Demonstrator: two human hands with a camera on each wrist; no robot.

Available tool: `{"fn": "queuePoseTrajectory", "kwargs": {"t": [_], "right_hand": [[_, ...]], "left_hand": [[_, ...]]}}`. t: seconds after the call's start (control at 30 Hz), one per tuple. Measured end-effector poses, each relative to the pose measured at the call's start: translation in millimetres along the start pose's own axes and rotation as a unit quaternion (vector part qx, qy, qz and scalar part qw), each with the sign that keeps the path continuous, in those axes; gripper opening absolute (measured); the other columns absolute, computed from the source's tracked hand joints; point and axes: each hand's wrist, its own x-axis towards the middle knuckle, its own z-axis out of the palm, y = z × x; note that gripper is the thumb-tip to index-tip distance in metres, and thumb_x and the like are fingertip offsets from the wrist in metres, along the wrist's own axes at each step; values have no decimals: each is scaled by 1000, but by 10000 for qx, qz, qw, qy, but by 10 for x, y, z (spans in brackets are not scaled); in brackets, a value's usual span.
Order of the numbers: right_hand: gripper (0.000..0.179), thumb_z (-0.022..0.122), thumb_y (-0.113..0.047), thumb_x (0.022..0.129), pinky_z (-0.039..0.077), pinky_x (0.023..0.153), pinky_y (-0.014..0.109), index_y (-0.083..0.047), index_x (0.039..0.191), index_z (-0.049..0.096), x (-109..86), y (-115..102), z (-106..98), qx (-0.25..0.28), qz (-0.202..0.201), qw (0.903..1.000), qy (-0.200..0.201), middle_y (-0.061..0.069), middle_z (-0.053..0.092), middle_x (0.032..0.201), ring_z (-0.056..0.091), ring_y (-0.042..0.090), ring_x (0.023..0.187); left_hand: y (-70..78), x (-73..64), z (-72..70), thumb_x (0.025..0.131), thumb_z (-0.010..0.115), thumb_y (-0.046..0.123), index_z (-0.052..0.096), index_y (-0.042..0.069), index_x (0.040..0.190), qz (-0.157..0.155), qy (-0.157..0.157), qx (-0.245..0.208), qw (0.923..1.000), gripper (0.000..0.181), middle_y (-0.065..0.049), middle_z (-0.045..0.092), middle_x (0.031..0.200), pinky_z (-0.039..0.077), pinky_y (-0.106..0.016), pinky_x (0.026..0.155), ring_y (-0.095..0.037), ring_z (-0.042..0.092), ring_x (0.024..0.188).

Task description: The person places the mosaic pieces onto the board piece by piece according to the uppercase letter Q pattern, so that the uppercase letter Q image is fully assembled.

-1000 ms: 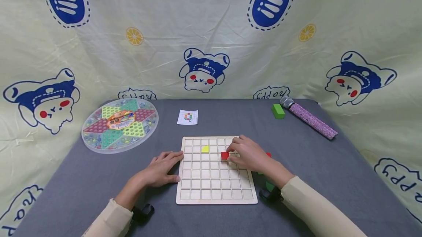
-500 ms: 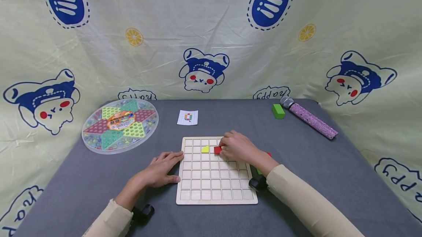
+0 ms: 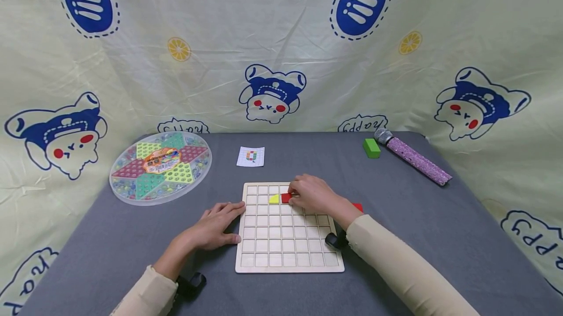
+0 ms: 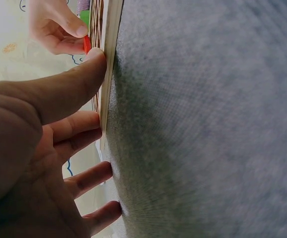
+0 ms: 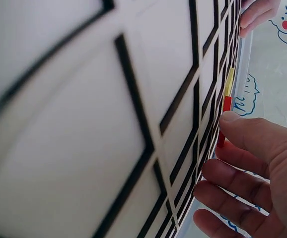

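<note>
On the left, the game disc lies near the counter's left edge, with a strip of cloth between it and the left hand. That hand is spread and grasps nothing; its thumb and some fingertips bear on the left edge of the board. The card lies just beyond the board's far edge. On the board, in the second row from that edge, sits the yellow piece; directly to its right is the red piece, pinched between thumb and finger of the right hand. Whether the red piece is fully seated in a cell, or touches the yellow, cannot be determined. Open cells extend from there to the board's near edge. The right forearm crosses the board's right edge, and the right hand covers its far right corner. Beside the forearm, a second red piece shows in part. Farther back stand the green block and, close to its right, the microphone, set slantwise along the counter's right edge. The counter is covered in grey cloth and continues in front of the board. A pale, creased curtain encloses the far side and both flanks, printed with blue-capped bears, orange slices and blue ovals.
</note>
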Motion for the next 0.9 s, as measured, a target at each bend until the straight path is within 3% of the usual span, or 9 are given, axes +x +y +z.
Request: {"fn": "queuePoseTrajectory", "kwargs": {"t": [0.5, 0.9], "right_hand": [[20, 72, -31, 83, 45, 73, 33, -15, 96, 72, 49, 1, 45, -128, 37, 9998, -119, -1, 64, 92, 53, 16, 83], [21, 71, -29, 84, 47, 77, 34, -16, 100, 72, -30, 15, 10, 264, 253, 9993, -74, -1, 65, 98, 55, 17, 91]], "left_hand": [[13, 2, -7, 85, 68, 34, 36, 12, 146, -67, -20, 20, 10000, 73, -5, 34, 152, 26, -56, 101, -33, 30, 136], [15, -13, -12, 86, 68, 34, 36, 11, 146, 8, -6, -22, 10000, 72, -5, 34, 152, 26, -56, 101, -33, 30, 136]]}}
